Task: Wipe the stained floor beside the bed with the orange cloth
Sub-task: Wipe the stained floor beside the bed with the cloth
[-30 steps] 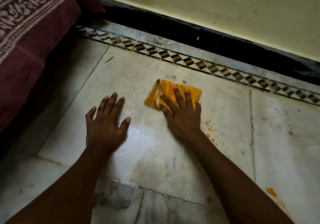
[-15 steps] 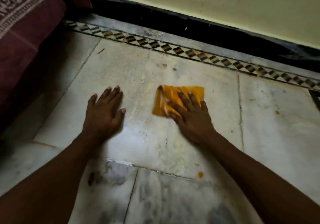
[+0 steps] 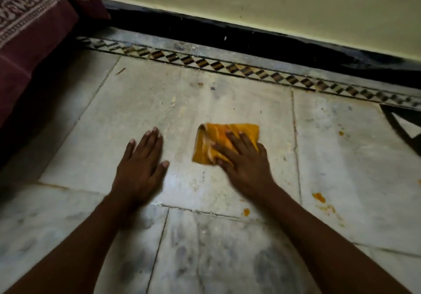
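Home bedroom, I'm down at floor level. Maroon bedspread with white block-print border [image 3: 27, 27] hangs over the bed edge on my left. Worn white marble floor slabs [image 3: 227, 102], inlaid black-and-tan diamond border strip [image 3: 227, 67], black skirting [image 3: 250, 36] under a pale yellow-green painted wall [image 3: 273, 4] (domestic finish, dim light).

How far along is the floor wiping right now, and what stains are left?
Partly done. The pale marble tile under the hands shows only faint smears. In hand: the right hand presses the folded orange cloth flat on that tile, while the left hand rests open on the floor. Left: orange blobs to the right at and, none touched by the cloth.
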A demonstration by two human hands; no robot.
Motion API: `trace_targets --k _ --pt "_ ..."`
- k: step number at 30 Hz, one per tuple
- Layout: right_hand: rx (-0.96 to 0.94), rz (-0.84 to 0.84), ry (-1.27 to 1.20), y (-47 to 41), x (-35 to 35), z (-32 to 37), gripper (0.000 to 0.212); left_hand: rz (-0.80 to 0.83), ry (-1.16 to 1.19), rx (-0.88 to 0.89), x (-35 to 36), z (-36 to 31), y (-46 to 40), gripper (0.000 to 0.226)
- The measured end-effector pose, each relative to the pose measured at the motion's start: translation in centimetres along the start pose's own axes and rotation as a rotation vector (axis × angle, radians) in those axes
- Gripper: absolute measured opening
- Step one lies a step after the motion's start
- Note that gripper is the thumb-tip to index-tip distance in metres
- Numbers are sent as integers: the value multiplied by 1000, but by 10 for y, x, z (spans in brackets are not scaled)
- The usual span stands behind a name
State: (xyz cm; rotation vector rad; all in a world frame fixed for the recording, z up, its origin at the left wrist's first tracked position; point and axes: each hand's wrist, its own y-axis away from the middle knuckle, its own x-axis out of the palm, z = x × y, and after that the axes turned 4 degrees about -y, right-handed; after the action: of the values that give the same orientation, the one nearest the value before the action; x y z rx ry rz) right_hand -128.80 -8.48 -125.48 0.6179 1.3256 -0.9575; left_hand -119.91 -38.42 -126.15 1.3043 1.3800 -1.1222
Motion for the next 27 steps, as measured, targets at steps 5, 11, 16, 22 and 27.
trace_targets --k 5,11,16,22,27 --pt "172 -126 142 -32 -17 -64 40 -80 -17 -65 7 -23 15 68" --pt "459 -35 -45 -81 10 -32 56 -68 -16 -56 9 -21 15 68" --pt "105 -27 -47 3 4 0 55 -72 -6 -64 7 -22 15 70" --pt "429 29 81 29 -23 -56 57 -95 -30 -65 10 -24 16 67" --pt "520 -87 -54 -30 5 25 54 -88 -17 -86 10 -26 15 68"
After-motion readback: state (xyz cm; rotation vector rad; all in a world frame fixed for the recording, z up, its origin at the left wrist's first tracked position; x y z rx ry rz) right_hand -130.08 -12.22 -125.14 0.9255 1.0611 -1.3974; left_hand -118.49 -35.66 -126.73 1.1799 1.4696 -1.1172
